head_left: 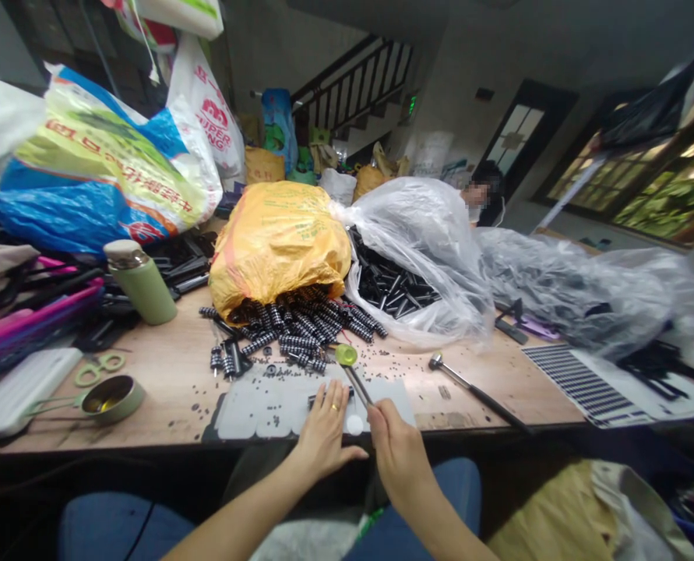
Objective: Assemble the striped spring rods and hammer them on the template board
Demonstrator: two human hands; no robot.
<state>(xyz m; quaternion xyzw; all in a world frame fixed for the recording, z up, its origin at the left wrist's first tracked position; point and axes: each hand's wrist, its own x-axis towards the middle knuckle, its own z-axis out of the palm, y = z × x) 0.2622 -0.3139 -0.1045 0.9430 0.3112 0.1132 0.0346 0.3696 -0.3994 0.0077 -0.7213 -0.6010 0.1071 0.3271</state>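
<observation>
My right hand [398, 446] is wrapped round the shaft of a small mallet [347, 356] with a yellow-green head. The head is raised just beyond my left hand. My left hand [326, 433] lies with fingers stretched out over a short black rod [315, 400], which is partly hidden beneath them. Under both is a white plastic board [247, 413] scattered with tiny dark bits. Behind it, several black rods with white bands [300, 331] spill from a yellow plastic bag [282, 241].
A clear bag of black parts [393, 284] stands behind. On the right lie a black-handled hammer [480, 397] and a striped sheet [580, 382]. On the left are a green flask [146, 288], scissors [104, 368] and a small pan [125, 401]. A person [485, 191] is at the back.
</observation>
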